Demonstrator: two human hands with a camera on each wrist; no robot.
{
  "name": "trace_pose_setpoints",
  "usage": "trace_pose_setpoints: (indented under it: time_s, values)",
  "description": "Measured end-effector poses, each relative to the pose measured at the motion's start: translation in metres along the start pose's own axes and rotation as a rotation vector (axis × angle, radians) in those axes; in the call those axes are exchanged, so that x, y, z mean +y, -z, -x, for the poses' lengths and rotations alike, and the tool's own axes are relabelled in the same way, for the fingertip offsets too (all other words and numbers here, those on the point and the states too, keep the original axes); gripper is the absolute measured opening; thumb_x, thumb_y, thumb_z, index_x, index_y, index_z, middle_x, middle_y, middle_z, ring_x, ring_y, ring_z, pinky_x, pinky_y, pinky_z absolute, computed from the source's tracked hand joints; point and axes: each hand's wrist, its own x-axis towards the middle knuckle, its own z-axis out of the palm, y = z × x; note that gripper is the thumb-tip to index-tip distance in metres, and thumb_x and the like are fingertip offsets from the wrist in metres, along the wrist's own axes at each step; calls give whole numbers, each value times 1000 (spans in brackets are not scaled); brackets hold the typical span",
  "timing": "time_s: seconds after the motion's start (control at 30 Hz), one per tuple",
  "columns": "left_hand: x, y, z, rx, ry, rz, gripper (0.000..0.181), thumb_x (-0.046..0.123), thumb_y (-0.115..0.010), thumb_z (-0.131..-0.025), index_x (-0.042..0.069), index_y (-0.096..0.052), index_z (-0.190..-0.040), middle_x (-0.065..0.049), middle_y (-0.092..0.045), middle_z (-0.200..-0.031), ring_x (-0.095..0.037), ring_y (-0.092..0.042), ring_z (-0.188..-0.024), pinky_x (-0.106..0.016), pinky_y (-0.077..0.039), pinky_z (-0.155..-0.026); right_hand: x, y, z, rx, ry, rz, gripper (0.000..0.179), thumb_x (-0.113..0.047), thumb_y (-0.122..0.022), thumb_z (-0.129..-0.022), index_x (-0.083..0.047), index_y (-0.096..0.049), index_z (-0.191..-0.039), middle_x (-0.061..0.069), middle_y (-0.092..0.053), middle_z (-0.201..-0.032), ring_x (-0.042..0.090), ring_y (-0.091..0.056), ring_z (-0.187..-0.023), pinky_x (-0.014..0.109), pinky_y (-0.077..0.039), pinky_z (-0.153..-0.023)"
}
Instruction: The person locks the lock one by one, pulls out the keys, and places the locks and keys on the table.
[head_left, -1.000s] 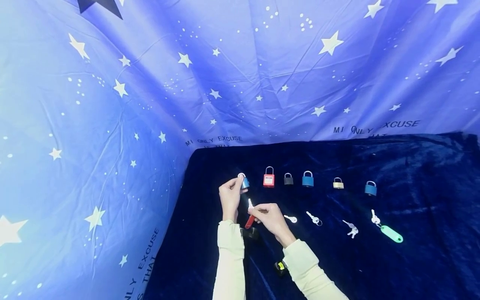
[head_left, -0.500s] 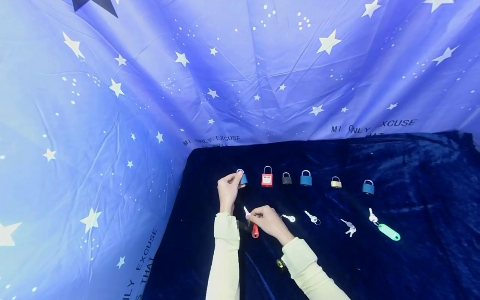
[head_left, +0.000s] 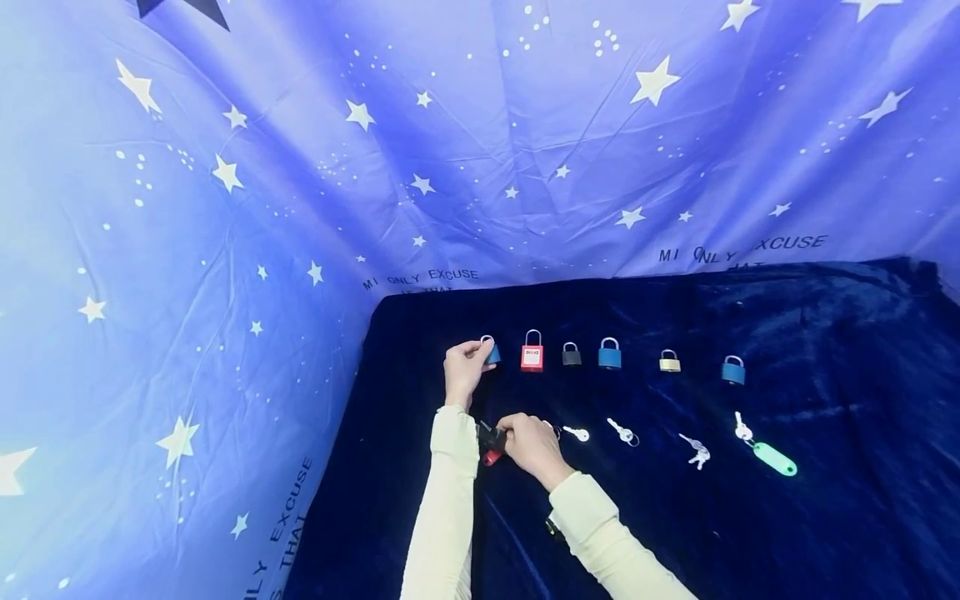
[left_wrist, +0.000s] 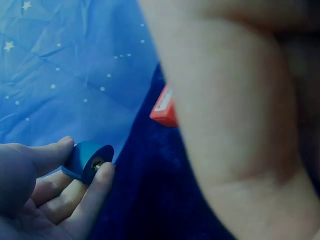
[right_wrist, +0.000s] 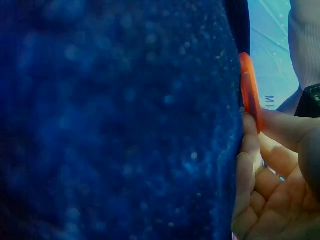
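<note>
In the head view my left hand grips a small blue padlock by its body, with the shackle pointing up. The left wrist view shows the keyhole end of that padlock facing out between thumb and fingers. Lower and to the right, my right hand pinches a red key tag close to the left wrist. The tag stands up between thumb and fingers in the right wrist view, low by the dark cloth. Its key is hidden by the hand.
A red padlock, a black padlock, a brass padlock and two blue ones stand in a row. Before them lie loose keys and a key with a green tag. A star-printed curtain rises behind the dark cloth.
The key, earlier pointing up from the right fingers, is now out of sight. The tag has swung to the left of the hand. My left hand has shifted slightly right with the blue padlock.
</note>
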Motion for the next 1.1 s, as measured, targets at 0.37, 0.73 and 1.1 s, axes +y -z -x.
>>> trace_pose_setpoints:
  time_s: [0.37,0.73,1.1]
  values:
    - [-14,4,-16,-1,-7,-102,19,5,-71,-90,-8,-72,-104,-21,-73,-95,-20,-71,-79,-29,-60,-69,-7,-6,-6,-21,-19,2,16,-1,-70,-73,-17,-71,-71,-2,-64,-62,20,-61,-58,36,-45,-55]
    - [-18,11,-14,6,37,-180,22,0,-69,-90,-5,-70,-111,-21,-74,-100,-21,-72,-78,-27,-60,-69,-11,-6,-4,-9,-22,23,18,-5,-78,-66,-14,-63,-71,-6,-62,-58,19,-61,-57,35,-46,-52]
    - [-4,11,1,-45,-59,-448,25,11,-68,-93,1,-70,-116,-14,-75,-103,-26,-72,-96,-38,-55,-85,-5,8,-1,95,9,128,16,-23,-81,-77,-26,-69,-66,-4,-66,-62,22,-61,-55,35,-43,-46]
